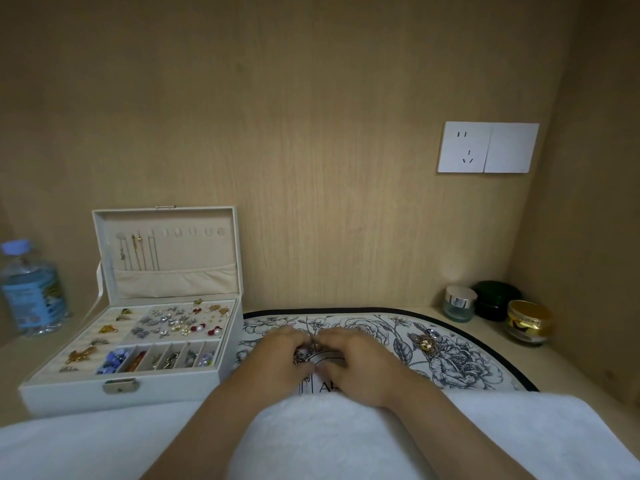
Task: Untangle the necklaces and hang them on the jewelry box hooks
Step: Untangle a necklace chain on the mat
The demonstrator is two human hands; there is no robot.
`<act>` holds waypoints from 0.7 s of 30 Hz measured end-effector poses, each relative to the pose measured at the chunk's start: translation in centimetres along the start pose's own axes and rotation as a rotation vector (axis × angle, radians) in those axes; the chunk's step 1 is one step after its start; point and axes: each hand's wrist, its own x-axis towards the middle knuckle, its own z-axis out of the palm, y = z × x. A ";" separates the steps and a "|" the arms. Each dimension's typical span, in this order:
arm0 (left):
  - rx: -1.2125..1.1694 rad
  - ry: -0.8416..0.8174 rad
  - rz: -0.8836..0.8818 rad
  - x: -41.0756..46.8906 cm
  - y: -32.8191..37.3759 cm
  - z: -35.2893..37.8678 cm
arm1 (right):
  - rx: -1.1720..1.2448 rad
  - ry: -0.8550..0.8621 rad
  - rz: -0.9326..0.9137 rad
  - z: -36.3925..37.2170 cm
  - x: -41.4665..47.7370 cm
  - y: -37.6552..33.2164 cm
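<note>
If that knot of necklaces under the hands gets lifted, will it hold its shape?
Probably not: the tangle looks thin and loose, so it should sag and dangle, like the chains hanging straight in the lid. Likely light, and apt to snag.

Left hand (277, 360), right hand (356, 363) on necklace tangle (302, 355)

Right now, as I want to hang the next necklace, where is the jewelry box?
In the head view the open jewelry box stands on the left, between the water bottle and the floral mat, just left of the left hand.
</note>
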 end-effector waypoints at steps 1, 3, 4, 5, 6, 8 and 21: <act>-0.069 -0.014 0.005 0.1 0.1 0.2 | 0.024 -0.022 -0.019 0.2 0.1 -0.4; -0.199 -0.001 -0.035 0.2 0.0 0.3 | 0.008 -0.013 -0.019 0.1 0.2 -0.5; -0.260 0.015 -0.069 0.2 -0.1 0.2 | -0.018 -0.012 -0.017 0.0 0.2 -0.2; -0.285 0.029 -0.088 0.2 -0.3 0.0 | -0.037 -0.017 -0.019 -0.2 0.2 0.2; -0.263 0.039 -0.080 0.2 -0.6 -0.1 | -0.040 -0.021 -0.014 -0.3 0.1 0.5; -0.132 0.044 -0.044 0.2 -1.1 -0.2 | -0.036 -0.003 0.013 -0.5 0.1 0.9; 0.125 -0.091 -0.076 -0.6 -0.1 -0.6 | -0.303 0.207 0.100 -0.8 -0.1 1.1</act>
